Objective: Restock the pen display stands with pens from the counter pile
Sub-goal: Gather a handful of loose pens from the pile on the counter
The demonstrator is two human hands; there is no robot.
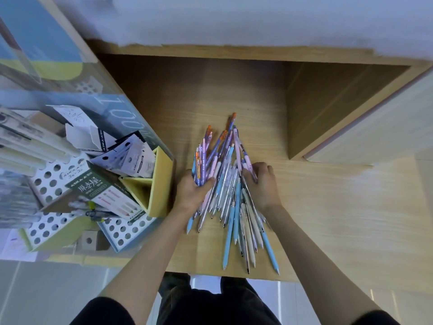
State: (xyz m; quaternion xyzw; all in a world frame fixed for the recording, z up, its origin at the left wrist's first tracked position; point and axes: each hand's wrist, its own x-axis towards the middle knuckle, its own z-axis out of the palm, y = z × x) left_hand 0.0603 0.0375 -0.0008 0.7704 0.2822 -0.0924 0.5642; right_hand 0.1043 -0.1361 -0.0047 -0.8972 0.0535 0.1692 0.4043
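A pile of pens (228,198) in pale blue, pink, purple and cream lies fanned out on the wooden counter (316,207), tips toward me. My left hand (193,193) grips a bunch of pens at the pile's left side, fingers curled round several pink and blue ones. My right hand (261,184) rests on the right side of the pile, its fingers curled over the pens there. To the left stand the display stands: white perforated holders (50,181) with round holes, some holding pale pens (35,148).
A yellow cardboard box (157,184) sits just left of my left hand. Green pen cartons (103,195) and loose paper packets (131,156) crowd the left area. A wooden open compartment (328,102) rises at the back right. The counter's front edge lies near my body.
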